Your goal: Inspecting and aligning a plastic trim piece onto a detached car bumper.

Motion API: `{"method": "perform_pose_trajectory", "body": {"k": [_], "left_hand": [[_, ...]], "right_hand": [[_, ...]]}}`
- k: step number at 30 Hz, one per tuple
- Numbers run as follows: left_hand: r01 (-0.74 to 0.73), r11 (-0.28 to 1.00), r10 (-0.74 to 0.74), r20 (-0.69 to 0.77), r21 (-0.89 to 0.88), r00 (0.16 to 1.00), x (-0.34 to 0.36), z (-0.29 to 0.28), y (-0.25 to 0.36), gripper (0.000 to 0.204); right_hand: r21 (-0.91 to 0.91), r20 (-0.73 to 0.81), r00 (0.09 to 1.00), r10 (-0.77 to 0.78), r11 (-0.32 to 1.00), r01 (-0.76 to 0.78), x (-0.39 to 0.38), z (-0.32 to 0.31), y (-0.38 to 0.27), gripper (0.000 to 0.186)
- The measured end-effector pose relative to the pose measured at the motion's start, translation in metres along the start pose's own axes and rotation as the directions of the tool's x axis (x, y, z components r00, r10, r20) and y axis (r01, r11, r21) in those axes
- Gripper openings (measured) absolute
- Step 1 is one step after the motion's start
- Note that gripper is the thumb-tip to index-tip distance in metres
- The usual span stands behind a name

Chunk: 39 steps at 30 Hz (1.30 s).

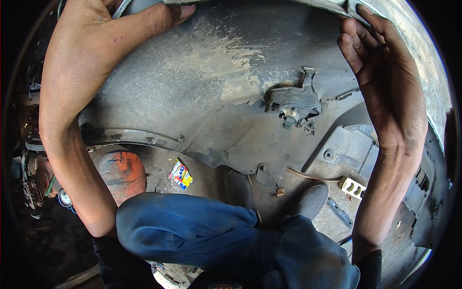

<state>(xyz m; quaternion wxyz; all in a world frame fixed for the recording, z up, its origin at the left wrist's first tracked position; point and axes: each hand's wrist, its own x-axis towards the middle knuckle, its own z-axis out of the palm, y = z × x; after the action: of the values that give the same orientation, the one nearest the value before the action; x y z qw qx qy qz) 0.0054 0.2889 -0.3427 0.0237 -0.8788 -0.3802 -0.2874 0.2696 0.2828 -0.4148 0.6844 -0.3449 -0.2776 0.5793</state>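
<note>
We see 1 large dusty grey plastic fender liner (207, 91) filling most of the view, curved, dirt-caked, standing on edge on the concrete floor (159, 166) in front of us; its lower edge rests near our shoes. Next in size: our legs in blue jeans (192, 236), folded across the btm of the view, w/ 2 grey shoes (313, 198) planted just under the liner. L hand (139, 21) is at the top-left, thumb stretched along the liner's upper rim, palm pressed on the panel; the fingers go over the edge out of sight, so we cannot tell how tightly they clamp. R hand (385, 77) is at the top-right, fingers curled onto the upper rim, gripping the liner edge, palm facing us. The 2 hands are well apart, 1 per end of the rim. Left of our knee sits an orange rusted cylinder (120, 171), approx. touching our L forearm. At liner ctr-right, a black moulded bracket (293, 101) sticks out from the panel. Smaller items on the floor: a white connector block (352, 188) beside the R shoe, and a small colourful wrapper (180, 174) between cylinder and shoes.
</note>
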Motion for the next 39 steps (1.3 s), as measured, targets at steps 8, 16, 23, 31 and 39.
{"method": "perform_pose_trajectory", "body": {"k": [8, 16, 23, 31, 39], "left_hand": [[0.07, 0.998, -0.068, 0.174, -0.003, 0.982, 0.035, -0.015, -0.032, 0.037], [0.182, 0.979, -0.135, 0.374, -0.093, 0.918, 0.052, -0.029, -0.046, 0.036], [0.232, 0.92, -0.109, 0.363, -0.315, 0.925, 0.051, -0.03, -0.02, 0.038], [0.2, 0.972, -0.126, 0.439, -0.126, 0.889, 0.057, -0.04, -0.038, 0.035], [0.241, 0.944, -0.313, 0.382, 0.225, 0.87, 0.057, -0.037, -0.017, 0.041]], "right_hand": [[-0.095, -0.077, 0.993, -0.089, 0.992, 0.082, 0.003, -0.011, -0.002, 0.037], [-0.003, 0.105, 0.994, 0.013, 1.0, -0.013, 0.003, -0.025, -0.003, 0.039], [0.079, 0.214, 0.977, -0.005, 0.997, -0.013, -0.003, -0.019, -0.002, 0.038], [0.091, 0.01, 1.0, 0.019, 0.996, -0.02, -0.006, -0.015, -0.003, 0.034], [0.192, -0.366, 0.925, 0.105, 0.981, -0.035, -0.068, -0.05, 0.008, 0.045]]}}
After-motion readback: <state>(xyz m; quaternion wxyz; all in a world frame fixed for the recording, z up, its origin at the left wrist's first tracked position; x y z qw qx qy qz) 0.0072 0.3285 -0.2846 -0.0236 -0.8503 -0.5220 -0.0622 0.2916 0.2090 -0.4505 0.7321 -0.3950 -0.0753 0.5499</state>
